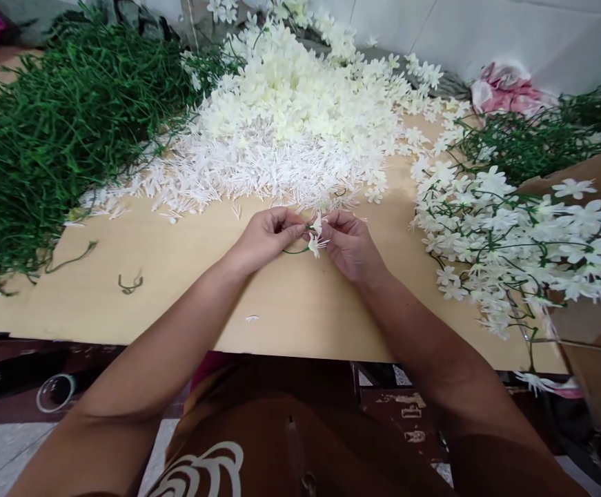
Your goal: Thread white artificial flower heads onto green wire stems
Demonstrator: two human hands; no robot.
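Near the middle of the tan board, my left hand pinches a thin green stem, its fingers closed. A white artificial flower hangs on that stem between my hands, with another white blossom just above it. My right hand is closed at the upper blossom, thumb and fingertips pressed together on it. Just beyond my fingertips lies a heap of white stamen-like pieces, and behind it a pile of loose white blossoms.
Green plastic stems are heaped at the left. Assembled white flowers lie at the right, beside a cardboard box and more greenery. Stem scraps lie at the left front. A tiled wall stands behind.
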